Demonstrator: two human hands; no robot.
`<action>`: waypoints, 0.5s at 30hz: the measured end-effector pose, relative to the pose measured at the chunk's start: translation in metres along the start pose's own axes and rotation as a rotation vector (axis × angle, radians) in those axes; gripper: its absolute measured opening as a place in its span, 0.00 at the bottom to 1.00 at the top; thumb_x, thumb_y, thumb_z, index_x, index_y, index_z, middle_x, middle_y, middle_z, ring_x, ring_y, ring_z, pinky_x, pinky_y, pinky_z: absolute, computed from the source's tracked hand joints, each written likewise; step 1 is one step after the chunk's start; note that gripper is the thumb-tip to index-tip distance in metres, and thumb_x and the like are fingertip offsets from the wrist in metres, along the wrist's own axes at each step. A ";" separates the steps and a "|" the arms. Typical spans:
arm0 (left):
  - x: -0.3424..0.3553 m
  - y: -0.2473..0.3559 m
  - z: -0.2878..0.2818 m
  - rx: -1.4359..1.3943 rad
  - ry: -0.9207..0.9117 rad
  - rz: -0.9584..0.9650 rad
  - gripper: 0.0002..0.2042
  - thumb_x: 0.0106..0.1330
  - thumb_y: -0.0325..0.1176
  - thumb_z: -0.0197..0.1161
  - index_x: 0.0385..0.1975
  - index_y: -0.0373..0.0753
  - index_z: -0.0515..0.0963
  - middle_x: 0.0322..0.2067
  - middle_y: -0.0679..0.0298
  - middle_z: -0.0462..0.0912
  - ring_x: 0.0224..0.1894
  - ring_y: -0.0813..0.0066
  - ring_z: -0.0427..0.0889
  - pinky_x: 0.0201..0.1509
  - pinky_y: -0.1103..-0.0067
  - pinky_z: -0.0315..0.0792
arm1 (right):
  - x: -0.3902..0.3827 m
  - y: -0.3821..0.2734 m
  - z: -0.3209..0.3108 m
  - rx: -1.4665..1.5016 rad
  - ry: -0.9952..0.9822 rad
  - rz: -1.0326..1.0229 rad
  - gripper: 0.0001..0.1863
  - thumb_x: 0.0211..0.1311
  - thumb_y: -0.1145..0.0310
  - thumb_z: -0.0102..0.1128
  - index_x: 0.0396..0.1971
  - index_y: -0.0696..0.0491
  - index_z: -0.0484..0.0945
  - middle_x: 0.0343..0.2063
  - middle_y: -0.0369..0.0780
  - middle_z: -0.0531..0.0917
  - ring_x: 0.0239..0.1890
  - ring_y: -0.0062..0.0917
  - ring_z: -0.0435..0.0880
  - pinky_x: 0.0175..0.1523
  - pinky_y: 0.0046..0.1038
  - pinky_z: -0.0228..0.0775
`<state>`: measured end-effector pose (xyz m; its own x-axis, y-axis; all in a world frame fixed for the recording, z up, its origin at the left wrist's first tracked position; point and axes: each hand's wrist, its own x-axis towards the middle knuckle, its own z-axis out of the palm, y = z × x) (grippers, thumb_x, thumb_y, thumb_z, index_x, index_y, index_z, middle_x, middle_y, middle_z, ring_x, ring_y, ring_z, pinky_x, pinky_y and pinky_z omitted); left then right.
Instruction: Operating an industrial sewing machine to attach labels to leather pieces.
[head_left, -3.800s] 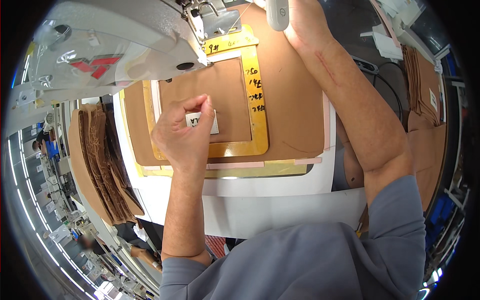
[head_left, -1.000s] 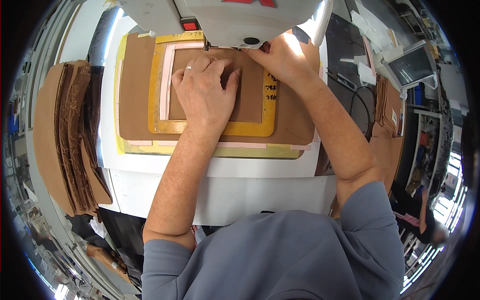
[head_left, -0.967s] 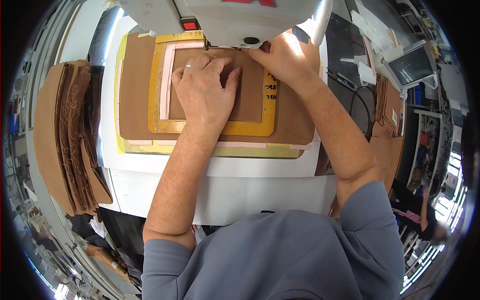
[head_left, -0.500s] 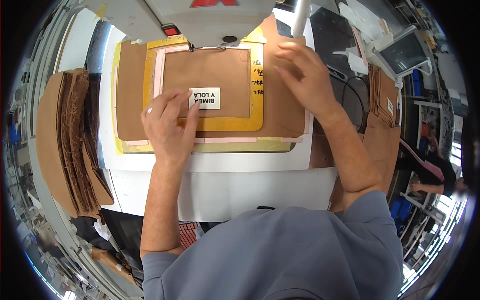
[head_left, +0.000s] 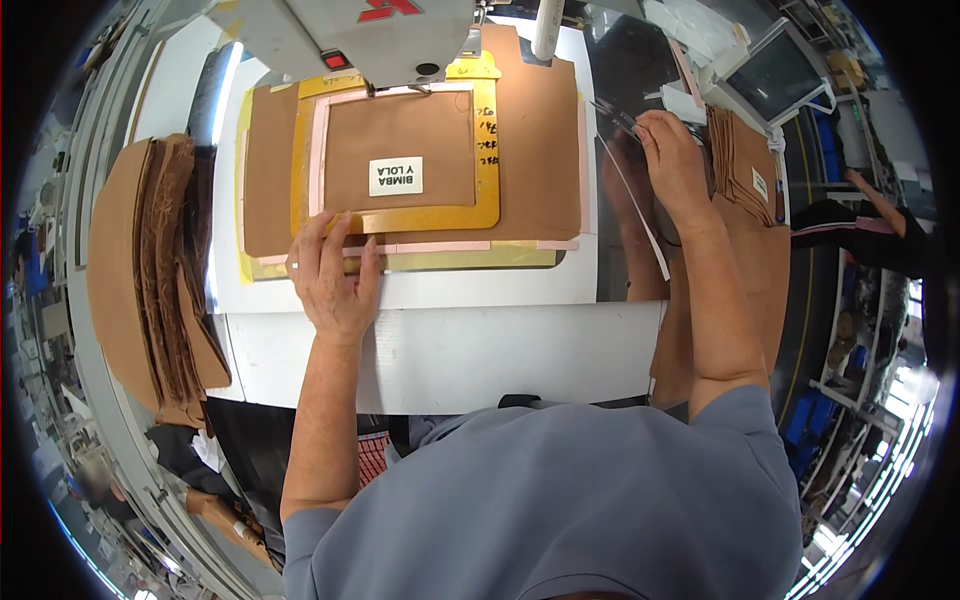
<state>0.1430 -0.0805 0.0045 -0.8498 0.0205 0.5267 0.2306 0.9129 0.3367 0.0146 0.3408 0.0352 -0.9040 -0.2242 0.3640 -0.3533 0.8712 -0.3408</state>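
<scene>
A yellow frame (head_left: 484,170) with handwriting lies on brown panels (head_left: 540,150) beneath the sewing machine head (head_left: 410,45). Inside it a white label (head_left: 395,176) rests on brown material. My left hand (head_left: 330,275) is open, fingertips on the frame's lower edge and the pink-taped margin below. My right hand (head_left: 672,165) is at the right of the white board (head_left: 460,295), fingers closed on a small metal tool (head_left: 622,118), partly hidden. A narrow white strip (head_left: 640,210) runs diagonally below that tool.
Brown panels are stacked at the left (head_left: 150,280) and right (head_left: 735,160). A small screen (head_left: 770,75) stands at upper right, with a loose white piece (head_left: 680,103) near it. A co-worker (head_left: 870,240) is at the far right, beside shelving.
Both hands have left the area under the needle. My left hand moved down to the frame's edge, uncovering the label; my right hand moved right and closed on the tool.
</scene>
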 end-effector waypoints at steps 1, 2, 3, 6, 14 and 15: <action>0.000 0.000 0.000 0.000 0.002 -0.008 0.18 0.62 0.31 0.70 0.52 0.36 0.82 0.56 0.55 0.80 0.58 0.52 0.77 0.64 0.63 0.69 | 0.000 -0.012 0.003 0.010 -0.001 -0.011 0.09 0.73 0.72 0.56 0.45 0.58 0.83 0.43 0.44 0.85 0.43 0.38 0.86 0.50 0.37 0.77; -0.002 -0.002 0.001 0.010 0.001 -0.020 0.17 0.63 0.31 0.70 0.51 0.36 0.82 0.56 0.56 0.80 0.58 0.53 0.76 0.64 0.63 0.69 | 0.004 -0.041 0.002 0.199 -0.071 0.109 0.10 0.74 0.71 0.54 0.46 0.58 0.81 0.43 0.46 0.84 0.43 0.39 0.86 0.50 0.39 0.77; -0.004 -0.004 0.002 0.015 0.006 -0.023 0.17 0.63 0.31 0.70 0.51 0.36 0.82 0.56 0.56 0.80 0.58 0.53 0.76 0.64 0.63 0.69 | 0.008 -0.066 0.005 0.385 -0.140 0.232 0.10 0.76 0.71 0.52 0.47 0.58 0.80 0.43 0.47 0.84 0.43 0.41 0.86 0.49 0.40 0.77; -0.003 -0.007 0.005 -0.013 0.028 -0.013 0.14 0.64 0.33 0.68 0.49 0.38 0.83 0.55 0.58 0.80 0.58 0.54 0.76 0.62 0.63 0.67 | 0.011 -0.111 0.045 0.416 -0.004 -0.045 0.11 0.76 0.68 0.51 0.51 0.56 0.78 0.41 0.48 0.83 0.42 0.43 0.85 0.48 0.41 0.77; 0.003 -0.003 0.001 -0.076 0.023 0.011 0.12 0.63 0.29 0.66 0.46 0.38 0.82 0.50 0.59 0.82 0.53 0.57 0.80 0.59 0.64 0.69 | 0.044 -0.161 0.088 0.103 -0.123 0.057 0.15 0.72 0.58 0.61 0.45 0.56 0.80 0.37 0.49 0.81 0.40 0.44 0.86 0.46 0.43 0.80; 0.002 -0.003 0.001 -0.080 0.020 0.011 0.12 0.63 0.29 0.66 0.46 0.38 0.82 0.50 0.59 0.82 0.53 0.57 0.80 0.59 0.64 0.69 | 0.047 -0.162 0.091 0.072 -0.118 0.065 0.14 0.71 0.59 0.61 0.43 0.56 0.80 0.36 0.49 0.81 0.38 0.43 0.86 0.44 0.43 0.80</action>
<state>0.1394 -0.0830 0.0036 -0.8376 0.0216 0.5458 0.2778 0.8773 0.3915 0.0076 0.1498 0.0282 -0.9461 -0.2216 0.2362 -0.3054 0.8530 -0.4232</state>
